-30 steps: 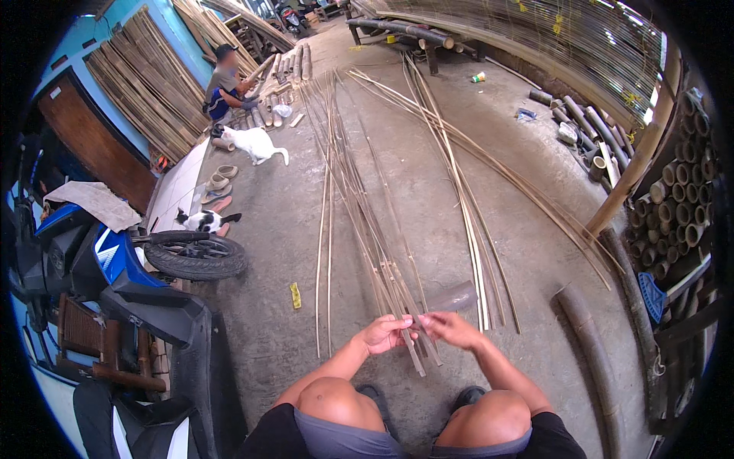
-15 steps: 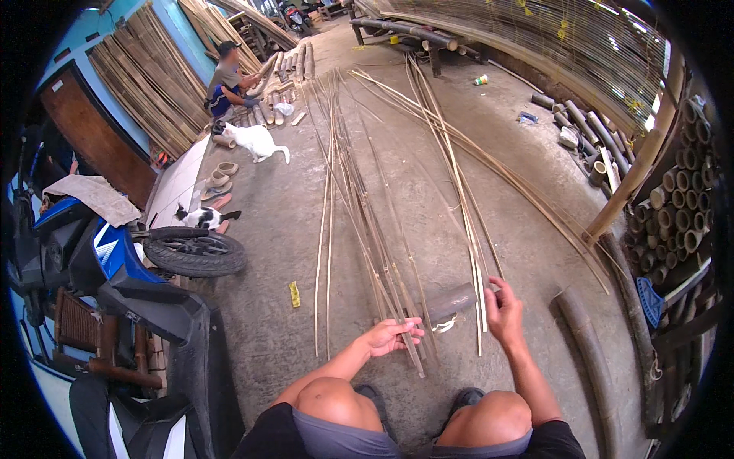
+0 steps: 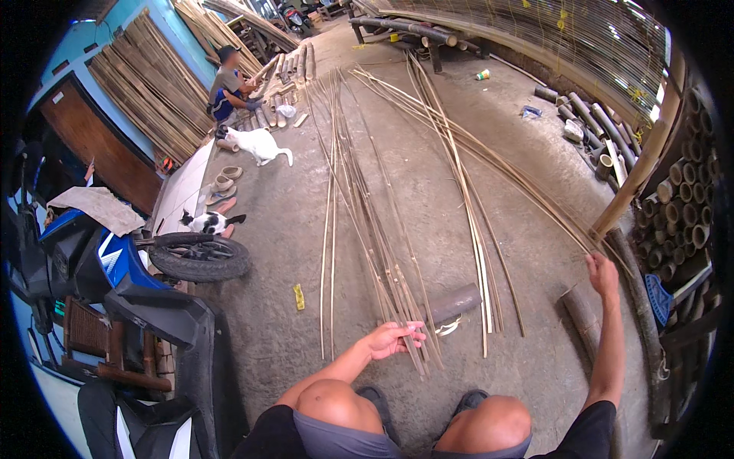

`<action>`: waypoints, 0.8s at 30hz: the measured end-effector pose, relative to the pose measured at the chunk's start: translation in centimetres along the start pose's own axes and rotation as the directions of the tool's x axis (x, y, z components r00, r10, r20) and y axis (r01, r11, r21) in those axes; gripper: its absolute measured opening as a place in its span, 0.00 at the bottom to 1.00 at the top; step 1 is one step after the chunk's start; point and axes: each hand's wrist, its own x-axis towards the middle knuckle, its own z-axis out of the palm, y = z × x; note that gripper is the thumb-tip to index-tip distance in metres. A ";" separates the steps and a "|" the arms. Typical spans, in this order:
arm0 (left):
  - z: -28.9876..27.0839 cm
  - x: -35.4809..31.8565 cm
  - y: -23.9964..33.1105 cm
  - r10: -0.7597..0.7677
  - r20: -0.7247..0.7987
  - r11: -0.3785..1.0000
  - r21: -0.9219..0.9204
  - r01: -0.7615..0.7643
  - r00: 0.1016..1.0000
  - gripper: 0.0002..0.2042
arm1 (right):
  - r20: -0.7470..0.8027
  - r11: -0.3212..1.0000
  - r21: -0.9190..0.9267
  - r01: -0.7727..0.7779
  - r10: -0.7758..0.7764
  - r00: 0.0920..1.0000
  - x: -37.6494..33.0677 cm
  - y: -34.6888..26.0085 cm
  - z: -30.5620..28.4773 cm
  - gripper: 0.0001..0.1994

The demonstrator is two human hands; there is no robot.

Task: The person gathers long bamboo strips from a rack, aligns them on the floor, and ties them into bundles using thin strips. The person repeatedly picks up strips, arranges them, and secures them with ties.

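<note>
Long, thin bamboo strips lie on the concrete floor, fanning away from me. My left hand [image 3: 394, 340] is closed around the near ends of a bunch of dark brown strips [image 3: 380, 264], which stick out past the fingers. Out to the right, my right hand [image 3: 602, 275] is closed at the near end of another bundle of strips [image 3: 527, 195], its fingertips pinched on them. Pale strips [image 3: 475, 252] lie loose between my hands, and two light ones [image 3: 330, 245] rest left of the dark bunch. A short bamboo tube [image 3: 453, 303] lies beneath, near my left hand.
A blue-and-black motorbike [image 3: 164, 314] stands on the left. A white cat [image 3: 260, 145] and a black-and-white cat [image 3: 208, 222] are near sandals [image 3: 224, 180]. Another person [image 3: 231, 88] sits farther back. Bamboo tubes [image 3: 684, 206] are stacked right, beside a long bamboo pole [image 3: 585, 321].
My right hand has moved right, from beside the pale strips to the ends of the right-hand bundle, and closed there. My left hand keeps its hold on the dark strips.
</note>
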 end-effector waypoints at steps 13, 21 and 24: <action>0.5 2.1 -0.1 -0.087 -0.039 0.996 -0.021 0.087 0.995 0.25 | -0.089 0.975 0.163 -0.152 0.167 0.982 1.2 10.0 -1.2 0.25; 1.1 3.4 -0.1 -0.116 -0.037 0.993 -0.027 0.115 0.993 0.25 | -0.027 0.987 0.051 -0.150 0.151 0.988 2.1 12.0 -0.5 0.25; 0.8 3.4 -0.1 -0.134 -0.041 0.991 -0.018 0.134 0.990 0.26 | 0.015 0.989 0.006 -0.145 0.145 0.989 2.4 14.0 0.7 0.25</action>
